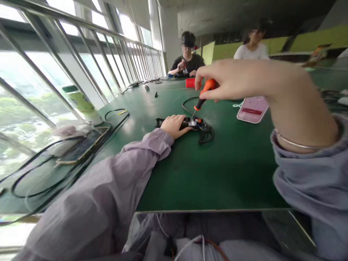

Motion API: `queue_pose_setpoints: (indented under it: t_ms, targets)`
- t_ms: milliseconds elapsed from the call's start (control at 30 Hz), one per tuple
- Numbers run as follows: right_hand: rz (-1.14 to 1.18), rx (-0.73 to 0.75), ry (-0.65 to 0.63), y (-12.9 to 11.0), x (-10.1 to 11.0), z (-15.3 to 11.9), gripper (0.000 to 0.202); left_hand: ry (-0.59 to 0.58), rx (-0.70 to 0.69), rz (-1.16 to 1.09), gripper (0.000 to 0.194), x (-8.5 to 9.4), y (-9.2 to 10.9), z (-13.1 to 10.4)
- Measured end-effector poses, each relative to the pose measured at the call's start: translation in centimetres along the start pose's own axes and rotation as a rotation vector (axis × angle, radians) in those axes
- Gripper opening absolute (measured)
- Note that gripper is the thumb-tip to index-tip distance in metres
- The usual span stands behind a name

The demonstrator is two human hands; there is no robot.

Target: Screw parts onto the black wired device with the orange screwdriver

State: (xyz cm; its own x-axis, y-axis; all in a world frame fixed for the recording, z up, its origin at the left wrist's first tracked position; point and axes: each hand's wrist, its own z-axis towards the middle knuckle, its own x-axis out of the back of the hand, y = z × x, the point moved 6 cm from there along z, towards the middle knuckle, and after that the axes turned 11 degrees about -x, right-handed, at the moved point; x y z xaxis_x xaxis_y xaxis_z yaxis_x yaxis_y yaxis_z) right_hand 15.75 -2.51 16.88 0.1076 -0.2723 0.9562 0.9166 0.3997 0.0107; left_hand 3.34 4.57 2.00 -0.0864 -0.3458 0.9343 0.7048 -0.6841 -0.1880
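My right hand (231,79) grips the orange-and-black handle of a screwdriver (204,95) from above. Its shaft slants down and its tip meets the opened end of a black elongated device (160,122) on the green table. Coloured wires and a pale part show in that end. Wrapped over the device's body, my left hand (174,127) presses it against the tabletop. A black cable (208,137) loops beside the wired end. What the screwdriver tip touches exactly is too small to tell.
A pink phone (253,108) lies right of the device; a red box (190,83) stands beyond. At left are a green-lidded bottle (81,103), a gold-edged phone (81,146) and long black cables (108,136). Two people (187,58) sit across the green table (212,177). A metal railing (108,43) runs along the left.
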Motion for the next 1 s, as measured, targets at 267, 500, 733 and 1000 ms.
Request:
queue_pose_setpoints:
  t_ms: [267,500,733,1000]
  targets:
    - [0.062,-0.057,-0.135,-0.3,-0.6,-0.4,0.026,0.022,0.008,-0.004,0.051,0.2,-0.1,-0.3]
    - [0.009,0.078,0.024,-0.6,0.1,-0.5,0.013,0.034,-0.003,-0.017,0.052,0.0,-0.2,-0.3]
    - [0.084,-0.041,-0.143,-0.3,-0.8,-0.4,0.024,0.040,0.005,-0.014,0.051,0.2,-0.2,-0.3]
    - [0.117,-0.020,-0.110,-1.0,-0.6,-0.3,0.021,0.030,0.005,-0.026,0.051,0.3,0.0,-0.2]
